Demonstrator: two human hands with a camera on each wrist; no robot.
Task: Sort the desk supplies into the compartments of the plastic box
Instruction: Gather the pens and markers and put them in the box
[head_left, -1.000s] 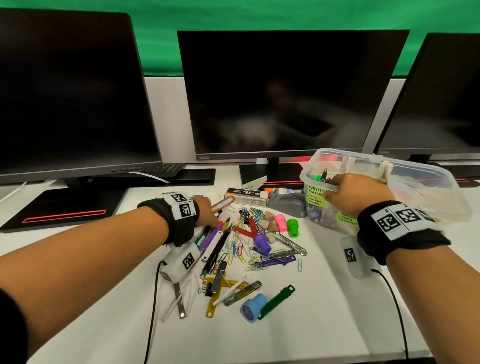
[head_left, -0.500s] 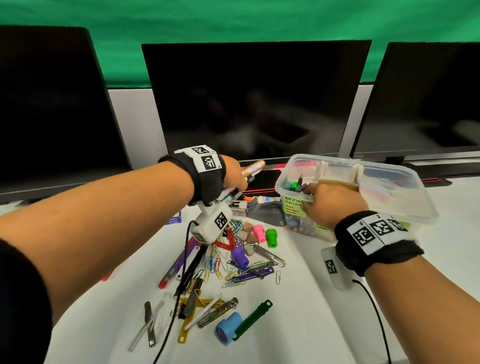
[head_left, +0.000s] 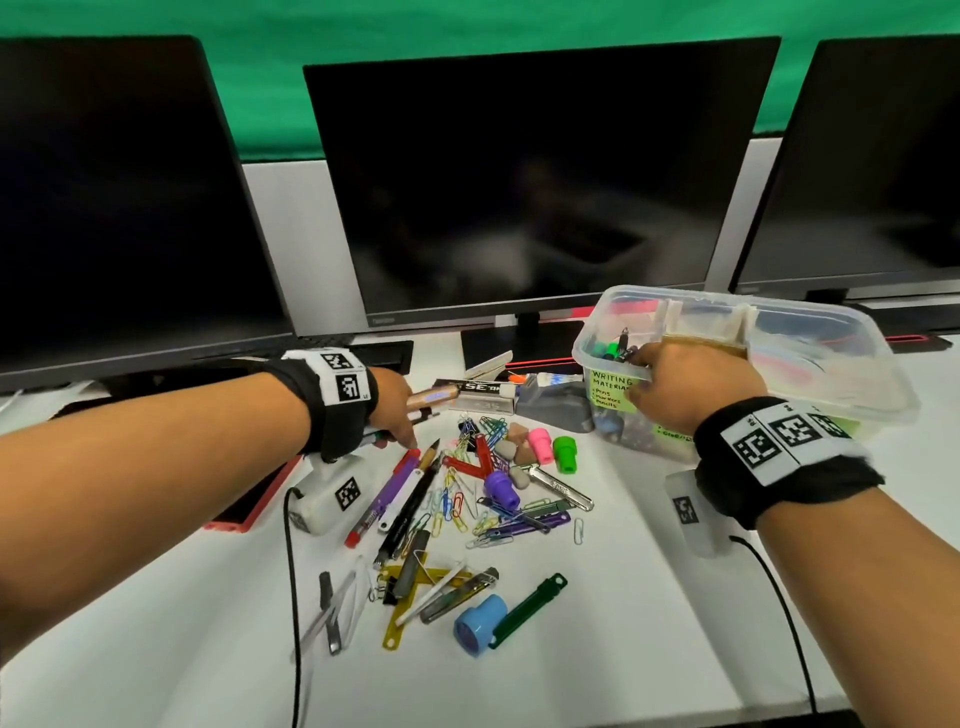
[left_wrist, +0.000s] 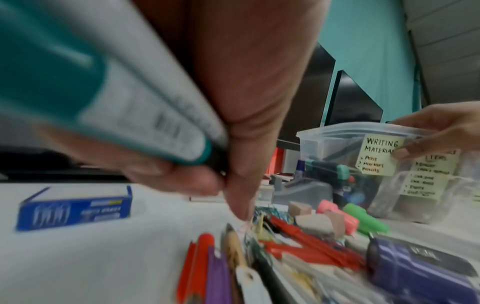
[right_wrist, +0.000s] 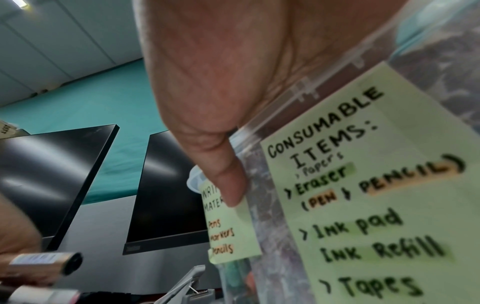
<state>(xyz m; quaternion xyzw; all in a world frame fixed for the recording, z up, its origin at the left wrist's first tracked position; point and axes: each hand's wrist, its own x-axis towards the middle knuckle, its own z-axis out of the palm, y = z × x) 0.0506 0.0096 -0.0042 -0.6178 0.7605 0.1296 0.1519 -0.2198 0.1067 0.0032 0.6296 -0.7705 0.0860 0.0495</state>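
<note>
The clear plastic box (head_left: 831, 318) with green labels is tipped toward me at the right. My right hand (head_left: 675, 384) grips its front rim, thumb (right_wrist: 226, 176) on the outer wall (right_wrist: 265, 226); pens stand in its left compartment. My left hand (head_left: 400, 415) holds a bronze marker (head_left: 434, 397) and a teal-and-white marker (left_wrist: 130, 92), with one finger (left_wrist: 241, 205) stretched down to the top of the pile. The pile holds pens (head_left: 410, 493), paper clips (head_left: 452, 512), pink (head_left: 540, 447), green (head_left: 565, 453) and purple (head_left: 501, 488) caps.
Three dark monitors (head_left: 519, 182) stand along the back. A grey stapler (head_left: 556, 408) and a staple box (head_left: 483, 396) lie behind the pile. A blue stamp (head_left: 475, 626) and a green clip (head_left: 530, 605) lie nearer me. Wrist-camera cables trail across the white desk.
My left hand, lifted with the markers toward the box half a second ago, has come back down to the pile. My right hand keeps hold of the box rim.
</note>
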